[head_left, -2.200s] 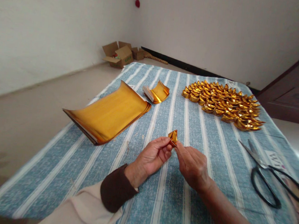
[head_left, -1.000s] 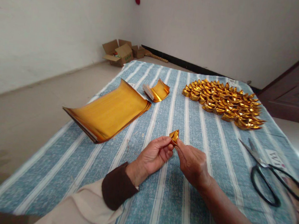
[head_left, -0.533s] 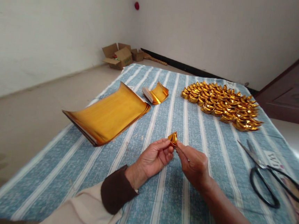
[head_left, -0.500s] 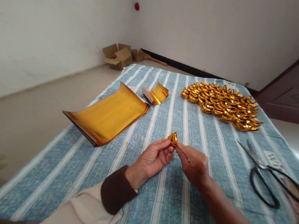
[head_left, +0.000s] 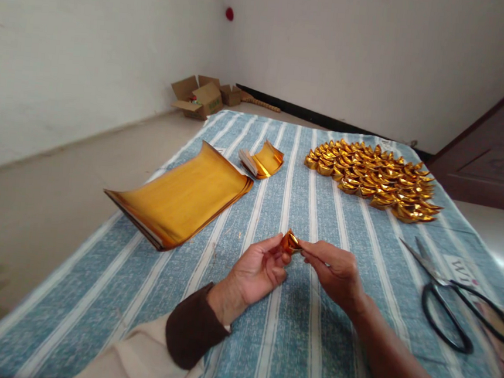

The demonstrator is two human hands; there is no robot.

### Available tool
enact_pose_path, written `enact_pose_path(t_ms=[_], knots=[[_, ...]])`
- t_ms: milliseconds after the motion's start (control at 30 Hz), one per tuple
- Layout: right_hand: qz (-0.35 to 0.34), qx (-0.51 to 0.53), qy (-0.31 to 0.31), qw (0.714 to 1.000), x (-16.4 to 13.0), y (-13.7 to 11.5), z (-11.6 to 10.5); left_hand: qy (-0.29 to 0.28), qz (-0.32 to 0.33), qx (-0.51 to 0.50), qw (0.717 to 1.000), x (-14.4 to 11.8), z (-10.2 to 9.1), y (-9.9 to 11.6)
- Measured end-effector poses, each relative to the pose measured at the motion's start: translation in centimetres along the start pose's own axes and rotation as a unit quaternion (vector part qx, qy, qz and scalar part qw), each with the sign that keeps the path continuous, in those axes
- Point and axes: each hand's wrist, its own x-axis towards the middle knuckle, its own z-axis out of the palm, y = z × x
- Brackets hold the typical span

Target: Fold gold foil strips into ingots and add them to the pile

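Observation:
A small folded gold foil piece (head_left: 291,241) is pinched between the fingertips of my left hand (head_left: 257,269) and my right hand (head_left: 336,271), just above the blue striped cloth (head_left: 291,345). Both hands grip it from opposite sides. A stack of large gold foil sheets (head_left: 184,193) lies to the left with curled edges. A smaller stack of cut gold squares (head_left: 263,160) sits beyond it. A heap of several folded gold ingots (head_left: 374,177) covers the far right of the cloth.
Black-handled scissors (head_left: 451,293) lie on the cloth at the right, blades pointing away. Open cardboard boxes (head_left: 201,96) stand on the floor by the far wall. A dark wooden door (head_left: 493,157) is at the right.
The gold piece has been worked from an upright pointed fold into a more compact, rounded shape. Both hands have shifted slightly lower in view, still holding it.

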Motion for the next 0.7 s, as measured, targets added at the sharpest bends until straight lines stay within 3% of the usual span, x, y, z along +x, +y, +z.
enact_pose_path(t_ms=[367,700], knots=[[-0.035,-0.049,0.030,0.998,0.3,0.2,-0.4,0.020,0.003,0.029,0.999,0.0,-0.3,-0.3],[-0.016,-0.026,0.073,0.997,0.6,-2.0,0.0,-0.021,0.143,0.179,0.973,0.1,-0.7,-1.0]])
